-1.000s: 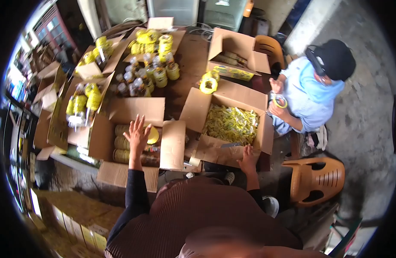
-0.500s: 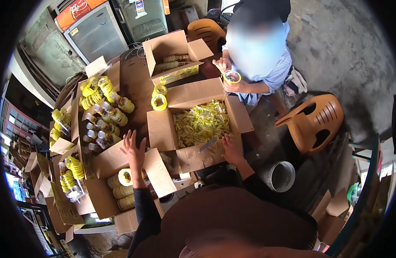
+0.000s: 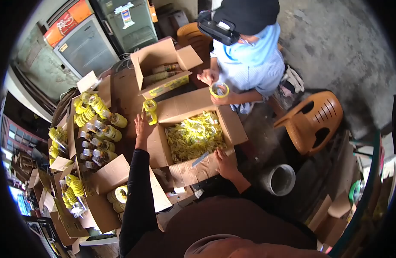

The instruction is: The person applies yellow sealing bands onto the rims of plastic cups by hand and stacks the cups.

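My left hand reaches out over the table, fingers stretched and apart. Its fingertips are close to two yellow-rimmed clear cups beside an open cardboard box; whether they touch is unclear. Small yellow packets fill the bottom of that box. On the box's near flap rests my right hand, spread and holding nothing. A grey strip lies on the same flap, left of it. Across the box, another person's hand holds a yellow-rimmed cup with something inside.
Stacked yellow-lidded jars stand in a carton on the left. A smaller box with more stacks sits at the back. Below left, another carton holds stacked cups. A bucket and an orange chair are on the right.
My left hand has moved forward from above the lower-left carton to beside the two yellow-rimmed cups. My right hand stays on the flap. The view has shifted, and the other person's head has turned.
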Available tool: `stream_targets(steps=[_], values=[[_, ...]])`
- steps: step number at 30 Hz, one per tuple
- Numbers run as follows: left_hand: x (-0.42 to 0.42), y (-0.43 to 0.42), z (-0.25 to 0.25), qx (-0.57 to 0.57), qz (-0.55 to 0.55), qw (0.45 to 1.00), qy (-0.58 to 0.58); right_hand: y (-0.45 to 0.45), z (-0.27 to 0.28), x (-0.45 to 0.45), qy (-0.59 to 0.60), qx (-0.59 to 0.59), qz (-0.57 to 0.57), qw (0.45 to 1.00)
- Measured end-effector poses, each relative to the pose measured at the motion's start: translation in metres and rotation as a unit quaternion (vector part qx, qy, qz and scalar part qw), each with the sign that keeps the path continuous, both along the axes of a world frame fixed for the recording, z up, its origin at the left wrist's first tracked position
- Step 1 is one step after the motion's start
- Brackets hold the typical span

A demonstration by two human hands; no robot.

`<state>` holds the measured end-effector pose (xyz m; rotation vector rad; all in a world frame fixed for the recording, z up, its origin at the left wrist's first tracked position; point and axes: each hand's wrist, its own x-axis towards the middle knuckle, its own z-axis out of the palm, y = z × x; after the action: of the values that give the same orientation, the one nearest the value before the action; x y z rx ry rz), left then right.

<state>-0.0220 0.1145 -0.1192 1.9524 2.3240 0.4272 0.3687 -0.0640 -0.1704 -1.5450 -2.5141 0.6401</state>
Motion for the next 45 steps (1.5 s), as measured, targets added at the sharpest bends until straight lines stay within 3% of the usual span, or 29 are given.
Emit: stream_targets(steps=[1,3,5,9,11,17,19,23,25,29,31,32,34,35,37,38,39,40,45], values=[[-0.012,0.010,-0.023,0.069,-0.028,0.997,0.022,0.000,0.001,0.001,0.010,-0.017,-0.011,1.000],[-0.017,0.016,-0.037,0.104,-0.027,0.993,0.046,0.002,-0.006,0.004,0.002,0.003,-0.019,1.000],[-0.008,0.017,-0.019,0.048,-0.029,0.998,0.038,0.001,-0.012,0.007,-0.034,0.047,0.028,0.998],[-0.006,0.024,-0.031,0.091,-0.006,0.995,0.038,0.006,-0.023,0.008,-0.074,0.051,0.063,0.994],[-0.011,0.023,-0.034,0.138,-0.043,0.988,0.056,0.009,-0.021,0.012,-0.056,0.030,0.082,0.995],[-0.016,0.022,-0.036,0.119,-0.028,0.992,0.043,0.007,-0.006,0.015,-0.023,0.009,0.067,0.997],[-0.008,0.016,-0.013,0.077,-0.008,0.997,-0.023,0.008,-0.007,0.013,-0.020,0.055,0.063,0.996],[-0.015,0.007,-0.015,0.120,-0.013,0.993,0.016,0.010,0.001,0.019,0.010,0.023,0.068,0.997],[-0.001,-0.005,0.012,0.145,-0.003,0.989,0.005,0.012,-0.001,0.023,-0.014,0.047,0.092,0.995],[0.026,-0.038,0.062,0.206,0.012,0.978,0.009,0.025,0.004,0.030,-0.042,0.007,0.145,0.989],[0.037,-0.057,0.078,0.248,0.011,0.969,-0.014,0.045,0.022,0.033,-0.038,-0.123,0.172,0.977],[0.041,-0.066,0.078,0.249,0.012,0.968,-0.017,0.059,0.011,0.034,-0.044,-0.111,0.198,0.973],[0.069,-0.087,0.096,0.243,-0.001,0.969,-0.052,0.083,0.053,0.028,0.008,-0.203,0.079,0.976],[0.086,-0.098,0.103,0.244,-0.017,0.966,-0.085,0.088,0.050,0.028,0.006,-0.205,0.088,0.975],[0.112,-0.117,0.091,0.242,-0.010,0.958,-0.155,0.104,0.042,0.025,0.095,0.018,0.057,0.994],[0.123,-0.120,0.068,0.240,0.018,0.874,-0.423,0.107,0.052,0.021,0.155,0.003,0.055,0.986],[0.127,-0.130,0.046,0.315,-0.044,0.925,-0.211,0.110,0.064,0.016,0.214,-0.013,0.055,0.975],[0.143,-0.138,0.058,0.217,0.006,0.936,-0.277,0.116,0.053,0.010,0.316,-0.062,0.071,0.944],[0.198,-0.164,0.071,0.199,-0.009,0.967,-0.157,0.104,0.114,-0.024,0.413,-0.113,0.091,0.899]])
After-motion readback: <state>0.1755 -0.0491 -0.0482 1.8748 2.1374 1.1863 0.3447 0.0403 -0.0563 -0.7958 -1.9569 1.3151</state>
